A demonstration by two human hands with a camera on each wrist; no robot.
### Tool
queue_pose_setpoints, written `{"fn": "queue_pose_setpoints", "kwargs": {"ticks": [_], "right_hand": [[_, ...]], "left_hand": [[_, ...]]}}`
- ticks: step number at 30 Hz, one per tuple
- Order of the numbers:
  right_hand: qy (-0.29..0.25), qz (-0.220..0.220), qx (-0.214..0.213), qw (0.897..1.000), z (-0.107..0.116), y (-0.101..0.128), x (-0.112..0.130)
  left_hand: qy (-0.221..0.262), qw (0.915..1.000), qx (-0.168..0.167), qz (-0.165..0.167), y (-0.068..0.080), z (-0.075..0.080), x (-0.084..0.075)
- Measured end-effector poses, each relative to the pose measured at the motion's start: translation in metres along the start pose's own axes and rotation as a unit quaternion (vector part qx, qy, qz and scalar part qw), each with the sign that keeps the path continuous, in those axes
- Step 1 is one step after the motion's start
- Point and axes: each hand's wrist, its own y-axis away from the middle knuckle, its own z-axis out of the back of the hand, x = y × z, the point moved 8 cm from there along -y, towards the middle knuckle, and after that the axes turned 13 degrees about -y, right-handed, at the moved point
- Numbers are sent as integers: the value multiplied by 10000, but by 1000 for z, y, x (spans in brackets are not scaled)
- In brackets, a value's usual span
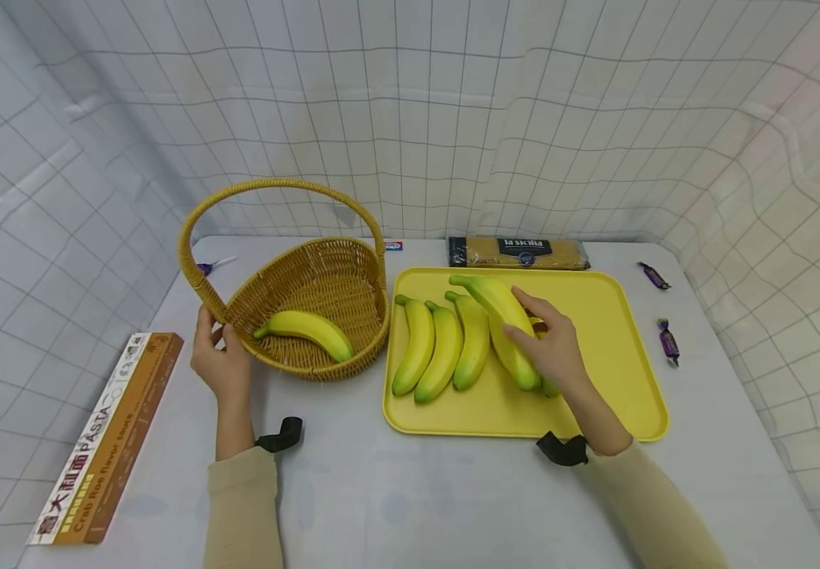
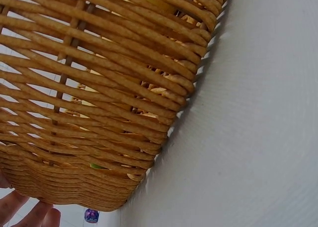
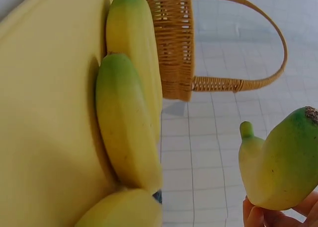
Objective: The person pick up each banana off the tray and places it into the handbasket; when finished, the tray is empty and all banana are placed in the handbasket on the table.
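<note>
White table (image 1: 410,506); right hand (image 1: 561,348) grips banana (image 1: 498,300) aloft.

Gridded curtain (image 1: 424,103) behind white table (image 1: 410,506)

the left hand (image 1: 221,359) grips the edge of a brown woven wicker basket (image 1: 349,292), one curved yellow banana (image 1: 310,328) lying inside; the right hand (image 1: 554,348) holds another green-tipped yellow banana (image 1: 499,303) over a flat yellow rectangular tray (image 1: 609,371)

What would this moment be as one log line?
Left hand: holding wicker basket | Right hand: holding banana above yellow tray | In basket: one other banana
</note>
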Motion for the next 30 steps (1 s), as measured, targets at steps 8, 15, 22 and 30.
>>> {"fn": "queue_pose_setpoints", "kwargs": {"ticks": [8, 15, 22, 30], "right_hand": [[-310, 372, 501, 9976, -47, -26, -11], [-207, 747, 964, 9923, -100, -41, 8], [-65, 1029, 1311, 9860, -151, -57, 25], [212, 1100, 1706, 9789, -199, -72, 30]], "left_hand": [[29, 10000, 9, -8, 0, 0, -1], [37, 10000, -17, -46, 0, 1, -2], [-2, 10000, -20, -42, -1, 1, -1], [78, 9998, -91, -187, -1, 1, -2]]}}
